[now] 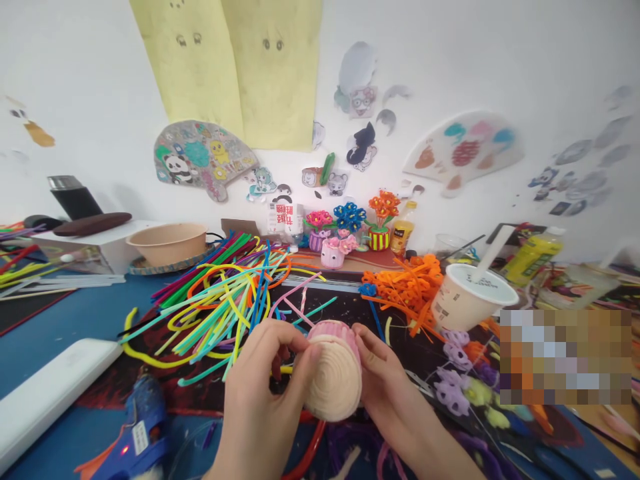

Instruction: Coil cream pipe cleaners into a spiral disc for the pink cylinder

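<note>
Both of my hands hold a small round pot made of coiled pipe cleaners, cream on its spiral base and pink on its side. The base faces me. My left hand grips it from the left, thumb pressed on the cream spiral. From the right, my right hand wraps its fingers around the pink side. The pot is lifted just above the dark mat.
A heap of coloured pipe cleaners lies behind my hands, orange ones to the right. A paper cup with a straw stands at right. A blue glue gun lies at lower left, beside a white box. Finished pipe-cleaner flower pots line the wall.
</note>
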`<state>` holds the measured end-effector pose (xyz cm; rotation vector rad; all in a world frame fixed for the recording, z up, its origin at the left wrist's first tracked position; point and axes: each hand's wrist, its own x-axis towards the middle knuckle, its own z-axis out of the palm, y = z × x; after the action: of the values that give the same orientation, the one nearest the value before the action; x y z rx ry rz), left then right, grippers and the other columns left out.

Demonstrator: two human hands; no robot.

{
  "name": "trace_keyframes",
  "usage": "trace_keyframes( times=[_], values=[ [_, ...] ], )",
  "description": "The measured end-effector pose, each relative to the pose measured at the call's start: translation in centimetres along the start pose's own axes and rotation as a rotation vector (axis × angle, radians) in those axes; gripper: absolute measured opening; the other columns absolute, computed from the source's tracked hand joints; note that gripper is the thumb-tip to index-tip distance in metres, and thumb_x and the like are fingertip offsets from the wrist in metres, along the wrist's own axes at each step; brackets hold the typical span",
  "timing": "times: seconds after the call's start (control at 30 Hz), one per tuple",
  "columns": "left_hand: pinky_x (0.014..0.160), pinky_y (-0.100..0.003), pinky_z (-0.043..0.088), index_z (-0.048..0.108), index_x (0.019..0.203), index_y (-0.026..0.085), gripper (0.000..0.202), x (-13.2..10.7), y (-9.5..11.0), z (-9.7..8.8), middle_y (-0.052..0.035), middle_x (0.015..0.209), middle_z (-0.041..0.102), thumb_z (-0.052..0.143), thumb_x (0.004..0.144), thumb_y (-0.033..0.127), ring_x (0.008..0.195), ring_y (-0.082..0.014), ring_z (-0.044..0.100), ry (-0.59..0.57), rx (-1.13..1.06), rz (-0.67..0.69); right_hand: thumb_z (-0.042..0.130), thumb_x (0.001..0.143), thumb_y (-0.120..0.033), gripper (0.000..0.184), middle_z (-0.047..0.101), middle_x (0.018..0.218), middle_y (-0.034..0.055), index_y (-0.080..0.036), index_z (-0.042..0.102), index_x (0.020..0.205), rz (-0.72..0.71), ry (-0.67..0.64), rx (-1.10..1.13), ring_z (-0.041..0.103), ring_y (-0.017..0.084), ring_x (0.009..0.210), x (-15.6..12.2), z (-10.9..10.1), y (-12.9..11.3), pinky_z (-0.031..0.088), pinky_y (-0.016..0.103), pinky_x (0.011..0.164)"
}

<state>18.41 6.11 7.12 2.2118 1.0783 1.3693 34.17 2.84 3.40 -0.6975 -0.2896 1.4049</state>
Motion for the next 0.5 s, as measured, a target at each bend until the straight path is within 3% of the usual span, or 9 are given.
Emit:
trace_keyframes(
  times=[0.13,0.2,0.33,0.4,0.5],
  values=[
    [0.058,-0.024,0.047,0.056,0.081,0.022,0.011,-0.2,-0.2,0.3,0.0007,0.078,0.060,0.059,0.091,0.023,0.066,-0.0137,0.057,0.000,-0.019,-0.017,0.094,0.062,-0.025,0.030,0.070,0.079,-0.0014,-0.019,0.073,0.082,0.002,0.007,0.018,0.062,0.012,0.070,0.1,-0.1,0.2,0.049,0.021,0.067],
    [0.059,-0.026,0.050,0.057,0.091,0.023,0.007,-0.4,-0.3,0.7,-0.0008,0.082,0.062,0.058,0.093,0.030,0.068,-0.0154,0.061,0.008,-0.042,-0.101,0.094,0.062,-0.026,0.030,0.071,0.078,-0.0016,-0.020,0.073,0.083,0.003,0.019,0.024,0.062,0.012,0.069,0.1,-0.2,0.3,0.050,0.022,0.067],
    [0.067,-0.030,0.055,0.055,0.120,0.024,0.030,-0.9,-0.2,1.4,-0.0076,0.100,0.072,0.045,0.099,0.042,0.085,-0.0210,0.071,-0.038,-0.148,-0.299,0.092,0.065,-0.027,0.028,0.071,0.080,-0.0010,-0.022,0.072,0.084,-0.005,-0.008,0.001,0.066,0.015,0.073,0.1,-0.3,0.4,0.052,0.026,0.071],
    [0.076,-0.033,0.055,0.057,0.123,0.024,0.032,-1.0,-0.2,1.6,-0.0091,0.109,0.074,0.041,0.101,0.042,0.096,-0.0227,0.072,-0.069,-0.153,-0.304,0.091,0.067,-0.029,0.027,0.072,0.082,-0.0001,-0.023,0.072,0.085,-0.008,-0.031,-0.019,0.068,0.018,0.077,0.1,-0.2,0.4,0.053,0.030,0.075],
    [0.082,-0.036,0.054,0.062,0.118,0.024,0.031,-1.0,-0.2,1.5,-0.0078,0.108,0.075,0.042,0.100,0.041,0.097,-0.0240,0.072,-0.079,-0.071,-0.287,0.089,0.069,-0.034,0.027,0.074,0.086,0.0016,-0.025,0.073,0.088,-0.011,-0.041,-0.048,0.069,0.021,0.084,0.0,-0.1,0.4,0.053,0.034,0.079]
  ],
)
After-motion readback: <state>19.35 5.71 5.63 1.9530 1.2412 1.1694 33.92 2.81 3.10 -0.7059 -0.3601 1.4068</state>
